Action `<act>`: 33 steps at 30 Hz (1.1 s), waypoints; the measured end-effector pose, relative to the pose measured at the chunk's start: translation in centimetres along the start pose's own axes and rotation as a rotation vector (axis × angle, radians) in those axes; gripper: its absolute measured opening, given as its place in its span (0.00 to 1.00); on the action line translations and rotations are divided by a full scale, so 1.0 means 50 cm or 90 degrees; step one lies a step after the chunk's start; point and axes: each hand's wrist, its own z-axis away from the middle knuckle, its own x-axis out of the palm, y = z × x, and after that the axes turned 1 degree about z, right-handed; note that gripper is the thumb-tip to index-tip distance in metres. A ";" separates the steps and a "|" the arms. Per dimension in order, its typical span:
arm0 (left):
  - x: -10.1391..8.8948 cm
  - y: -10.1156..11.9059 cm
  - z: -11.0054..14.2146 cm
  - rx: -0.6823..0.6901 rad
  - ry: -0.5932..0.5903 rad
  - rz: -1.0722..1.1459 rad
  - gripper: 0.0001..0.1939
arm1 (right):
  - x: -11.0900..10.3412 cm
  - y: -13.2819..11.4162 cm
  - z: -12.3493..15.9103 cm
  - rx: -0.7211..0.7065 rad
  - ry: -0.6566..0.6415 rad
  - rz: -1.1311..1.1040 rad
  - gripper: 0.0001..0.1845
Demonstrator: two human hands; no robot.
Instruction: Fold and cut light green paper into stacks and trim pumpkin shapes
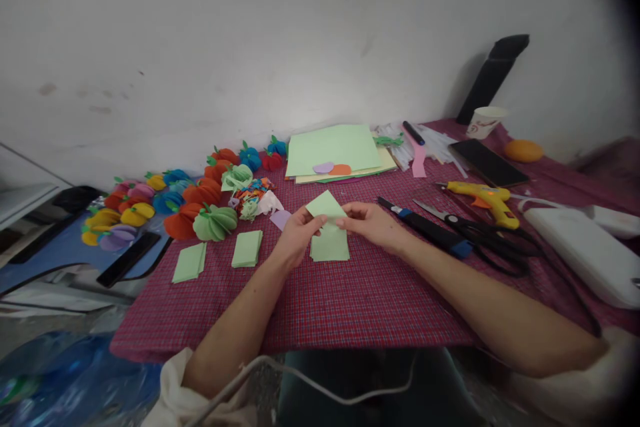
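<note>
Between my two hands is a light green paper piece (326, 205), raised over the table with one corner pointing away from me. My left hand (299, 232) pinches its left side, thumb on top. On the right side, my right hand (373, 223) grips the same paper between thumb and fingers. Just below lies a stack of green paper pieces (330, 247), partly covered by the held one. Two more green stacks sit to the left, a nearer-middle stack (247, 249) and a far-left stack (189, 262).
Colourful paper pumpkins (215, 222) crowd the left, beside paper scraps (253, 197). Large green sheets (333, 150) lie at the back. On the right are a utility knife (425, 227), scissors (480, 233), a yellow glue gun (485, 199), a phone (489, 161) and a paper cup (485, 123).
</note>
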 end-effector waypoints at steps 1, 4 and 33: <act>0.002 -0.002 0.001 -0.006 -0.007 -0.007 0.17 | 0.001 0.004 -0.001 -0.004 0.013 0.017 0.15; 0.003 -0.005 0.004 -0.012 -0.027 -0.045 0.16 | -0.008 0.010 -0.005 -0.025 0.046 0.076 0.14; -0.027 0.014 -0.003 0.011 -0.053 -0.032 0.14 | -0.008 -0.011 0.014 -0.110 0.038 0.329 0.12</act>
